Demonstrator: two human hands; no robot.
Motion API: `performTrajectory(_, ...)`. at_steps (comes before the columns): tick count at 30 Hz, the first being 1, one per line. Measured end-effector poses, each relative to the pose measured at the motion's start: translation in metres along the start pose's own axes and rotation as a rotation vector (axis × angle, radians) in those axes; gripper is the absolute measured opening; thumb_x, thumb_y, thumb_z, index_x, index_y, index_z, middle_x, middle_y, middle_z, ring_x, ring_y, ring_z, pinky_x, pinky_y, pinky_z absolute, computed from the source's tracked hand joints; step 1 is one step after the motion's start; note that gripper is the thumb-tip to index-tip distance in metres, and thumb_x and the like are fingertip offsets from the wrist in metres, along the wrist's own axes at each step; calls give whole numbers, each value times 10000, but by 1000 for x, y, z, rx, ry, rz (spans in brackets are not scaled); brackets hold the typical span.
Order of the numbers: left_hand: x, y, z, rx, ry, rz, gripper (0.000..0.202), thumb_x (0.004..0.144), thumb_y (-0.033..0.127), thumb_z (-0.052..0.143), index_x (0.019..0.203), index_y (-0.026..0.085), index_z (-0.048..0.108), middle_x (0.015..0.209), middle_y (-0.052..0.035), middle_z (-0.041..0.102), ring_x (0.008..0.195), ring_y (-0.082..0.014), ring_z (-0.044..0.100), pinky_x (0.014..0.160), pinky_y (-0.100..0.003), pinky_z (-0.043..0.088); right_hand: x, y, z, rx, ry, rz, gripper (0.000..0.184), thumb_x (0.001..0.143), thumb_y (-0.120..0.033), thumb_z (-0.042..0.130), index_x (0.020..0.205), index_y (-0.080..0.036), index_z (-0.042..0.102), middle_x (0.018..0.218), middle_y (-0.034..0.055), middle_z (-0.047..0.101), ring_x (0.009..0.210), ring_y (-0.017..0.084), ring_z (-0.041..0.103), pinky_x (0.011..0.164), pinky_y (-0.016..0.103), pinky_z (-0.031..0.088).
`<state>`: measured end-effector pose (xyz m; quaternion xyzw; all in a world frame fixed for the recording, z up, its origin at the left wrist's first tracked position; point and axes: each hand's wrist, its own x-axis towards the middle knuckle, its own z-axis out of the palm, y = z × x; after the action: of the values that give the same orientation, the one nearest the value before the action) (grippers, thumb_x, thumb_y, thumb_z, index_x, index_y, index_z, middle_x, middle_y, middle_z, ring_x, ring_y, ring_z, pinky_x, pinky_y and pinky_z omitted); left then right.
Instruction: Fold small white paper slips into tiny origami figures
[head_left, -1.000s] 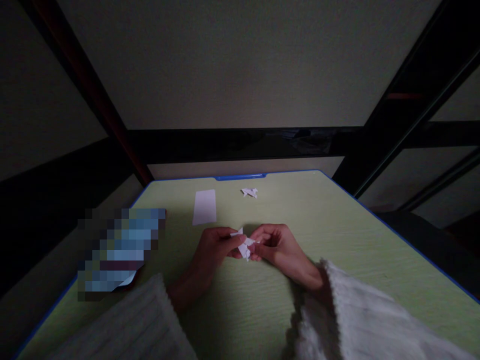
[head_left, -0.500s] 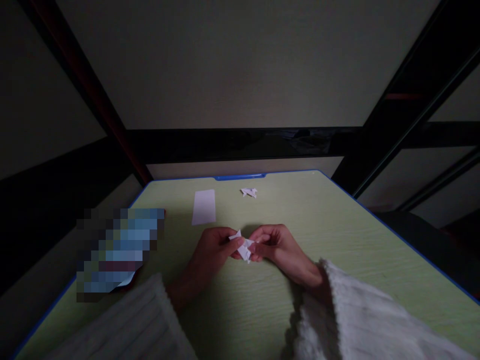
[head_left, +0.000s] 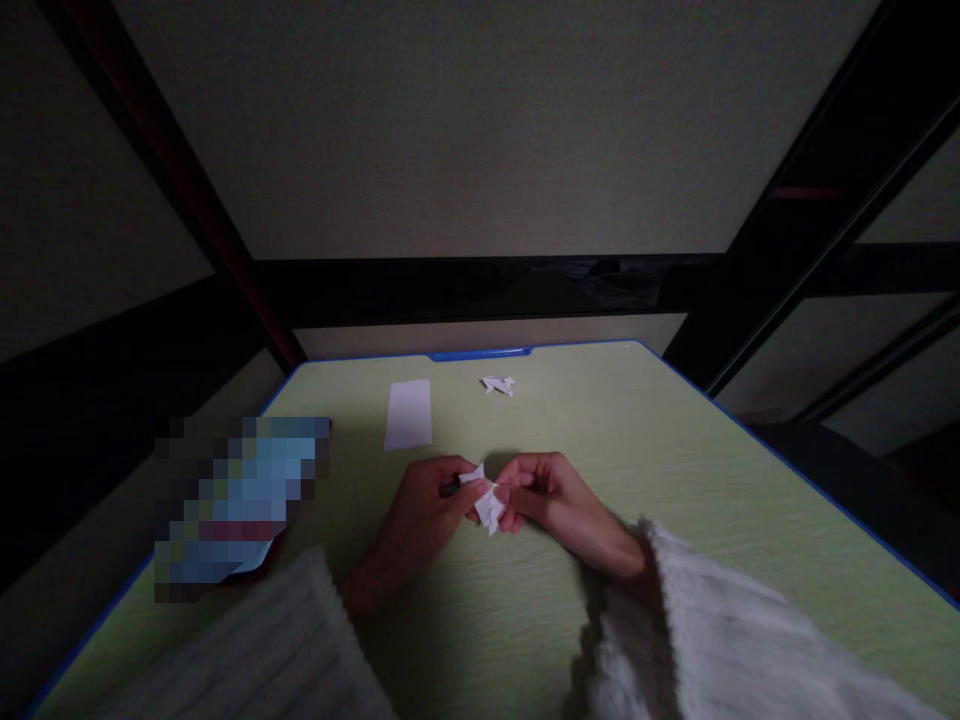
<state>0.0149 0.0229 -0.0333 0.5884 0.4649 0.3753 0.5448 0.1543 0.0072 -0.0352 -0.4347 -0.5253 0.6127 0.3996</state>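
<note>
A small piece of folded white paper (head_left: 491, 512) with pointed corners is held between my two hands, just above the table. My left hand (head_left: 435, 500) pinches its left side, with the thumb lying on top. My right hand (head_left: 551, 495) grips the right edge between thumb and fingers. The fingertips of both hands nearly meet, and they hide part of the folds. Beyond them, a second folded paper figure (head_left: 498, 385) with pointed ends lies on the table. A flat white sheet of paper (head_left: 409, 415) lies to its left.
The pale green table (head_left: 675, 470) has a blue edge and a blue handle-like strip (head_left: 481, 354) at the far side. On the left lies a blurred-out bluish flat item (head_left: 255, 500). Behind the table stands a light panel (head_left: 480, 150) with a dark band.
The folded paper has tilted a little in my fingers, its lower point now further left and lower. My right fingertips have shifted slightly left. Everything else on the table stays put.
</note>
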Motion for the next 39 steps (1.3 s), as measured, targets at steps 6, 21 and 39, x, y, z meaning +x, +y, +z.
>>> performTrajectory(6, 2, -7, 2, -92, -34, 2, 112, 617, 207, 567, 540, 130, 545, 469, 24, 562, 449, -94, 510, 445, -187, 403, -3, 0, 2, -21, 84, -57, 131, 679, -219, 527, 594, -123, 498, 470, -32, 502, 425, 61, 458, 436, 189, 365)
performTrajectory(21, 0, -2, 4, -59, 40, 74, 210, 630, 238, 536, 445, 141, 516, 388, 43, 486, 394, -72, 448, 411, -169, 357, -3, 2, 4, -173, 77, -66, 244, 672, -348, 545, 559, -143, 479, 501, -36, 444, 442, 64, 392, 424, 194, 332)
performTrajectory(39, 1, -2, 2, -157, 53, 17, 169, 589, 252, 592, 479, 133, 544, 415, 42, 515, 397, -72, 454, 401, -173, 361, 0, -2, 3, -30, 33, -26, 196, 654, -313, 565, 592, -128, 542, 550, -10, 528, 513, 86, 475, 495, 209, 384)
